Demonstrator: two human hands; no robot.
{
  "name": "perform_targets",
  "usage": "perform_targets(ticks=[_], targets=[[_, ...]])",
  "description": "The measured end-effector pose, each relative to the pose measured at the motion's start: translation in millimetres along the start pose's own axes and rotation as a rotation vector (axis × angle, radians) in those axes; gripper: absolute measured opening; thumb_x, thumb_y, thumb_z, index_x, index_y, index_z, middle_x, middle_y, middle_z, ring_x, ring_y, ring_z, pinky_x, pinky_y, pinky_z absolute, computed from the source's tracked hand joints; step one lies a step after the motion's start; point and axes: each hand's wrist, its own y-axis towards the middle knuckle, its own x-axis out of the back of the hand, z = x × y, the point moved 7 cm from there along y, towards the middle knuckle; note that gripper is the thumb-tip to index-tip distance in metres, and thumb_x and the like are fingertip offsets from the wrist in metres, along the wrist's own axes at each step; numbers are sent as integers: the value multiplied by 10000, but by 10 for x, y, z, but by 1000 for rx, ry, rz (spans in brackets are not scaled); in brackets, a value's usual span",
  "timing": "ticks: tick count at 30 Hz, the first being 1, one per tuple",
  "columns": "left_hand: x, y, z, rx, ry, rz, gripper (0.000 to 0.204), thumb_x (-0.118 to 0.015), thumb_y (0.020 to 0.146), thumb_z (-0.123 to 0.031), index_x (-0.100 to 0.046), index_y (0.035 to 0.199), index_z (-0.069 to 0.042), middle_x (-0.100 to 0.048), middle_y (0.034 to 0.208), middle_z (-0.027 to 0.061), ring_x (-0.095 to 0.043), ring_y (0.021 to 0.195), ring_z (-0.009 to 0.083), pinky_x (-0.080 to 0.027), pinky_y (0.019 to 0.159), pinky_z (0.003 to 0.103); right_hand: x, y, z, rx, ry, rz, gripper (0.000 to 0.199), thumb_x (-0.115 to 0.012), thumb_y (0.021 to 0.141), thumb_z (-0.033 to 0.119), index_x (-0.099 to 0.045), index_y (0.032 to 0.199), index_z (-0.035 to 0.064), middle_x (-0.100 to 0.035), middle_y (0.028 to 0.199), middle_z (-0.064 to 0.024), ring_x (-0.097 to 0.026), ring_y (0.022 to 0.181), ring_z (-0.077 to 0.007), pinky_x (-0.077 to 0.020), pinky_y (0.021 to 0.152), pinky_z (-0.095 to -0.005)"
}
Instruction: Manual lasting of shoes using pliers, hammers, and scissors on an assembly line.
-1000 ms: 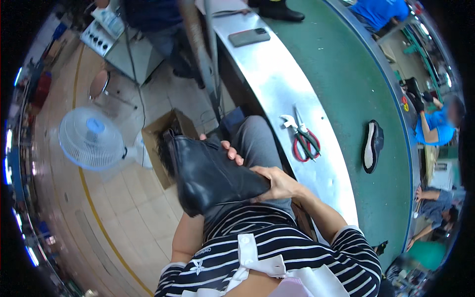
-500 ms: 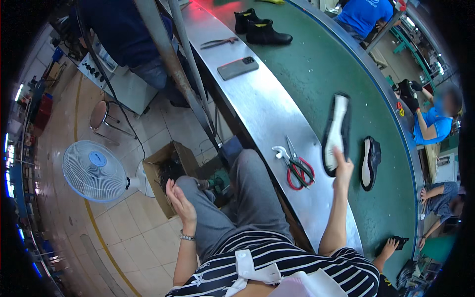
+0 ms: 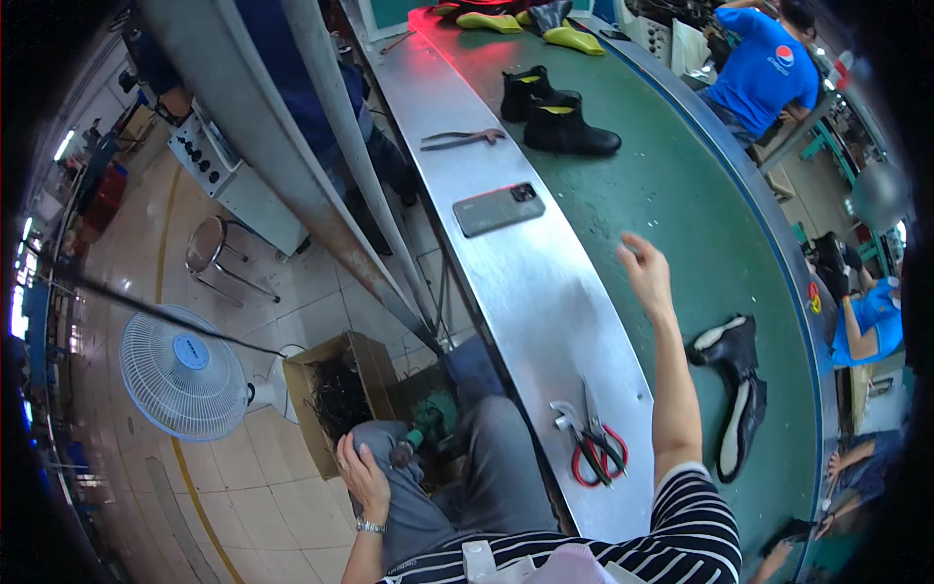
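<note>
My right hand (image 3: 648, 277) reaches over the green belt with nothing in it, its thumb and fingers apart. Below and to its right lie two black boots on their sides, white soles showing: one boot (image 3: 743, 343) touches or overlaps the other boot (image 3: 747, 419). Farther up the belt a black ankle boot (image 3: 572, 128) stands upright beside another black boot (image 3: 520, 95), both with yellow inside. My left hand (image 3: 364, 477) rests open by my left knee, holding nothing.
On the metal ledge (image 3: 530, 282) are red-handled cutters (image 3: 600, 457), a phone (image 3: 498, 208) and pliers (image 3: 462, 140). A metal post (image 3: 282, 146) stands at the left. A fan (image 3: 183, 370) and a box of dark scraps (image 3: 341, 389) are on the floor. Co-workers sit across the belt.
My right hand has let go of the black boot, which now lies by the other one, and has moved forward along the belt. My left hand stays by the knee. The view has shifted.
</note>
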Motion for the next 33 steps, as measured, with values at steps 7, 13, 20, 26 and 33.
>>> perform_targets(ticks=[7,13,20,26,33], targets=[[-92,101,-192,52,71,-12,441,-376,1023,-325,-492,1299,-2,-475,1346,205,-438,1260,368,-326,1064,429,-1227,2467,468,372,-70,-143,705,-685,825,184,-361,1399,-67,-430,1414,-259,-587,1142,-344,-449,994,-386],[-79,79,-148,100,93,-23,427,-396,1010,-314,-520,1289,-16,-466,1370,181,-451,1249,363,-347,1041,425,-1685,2747,572,293,-234,-141,648,-734,795,316,-474,1303,10,-520,1231,-246,-558,1116,-398,-465,941,-453],[6,84,-185,62,23,-28,414,-372,1028,-297,-521,1255,15,-484,1314,220,-458,1228,378,-345,1057,421,-763,2434,279,139,-121,-436,323,-664,836,366,-710,1013,99,-690,920,-145,-658,878,-315,-492,769,-418],[270,4,-228,-91,-249,-197,337,-472,993,-185,-519,1253,24,-507,1310,208,-475,1227,358,-354,1051,415,552,1628,346,94,290,-138,343,-669,876,360,-688,910,20,-616,760,-7,-533,691,-98,-417,644,-264],[530,-213,-1881,-546,-548,297,730,-782,781,-175,-414,1387,-2,-503,1363,169,-460,1288,284,-355,1080,387,1106,-673,1704,127,283,174,291,-647,909,318,-638,790,52,-569,712,58,-490,652,-33,-367,607,-207]])
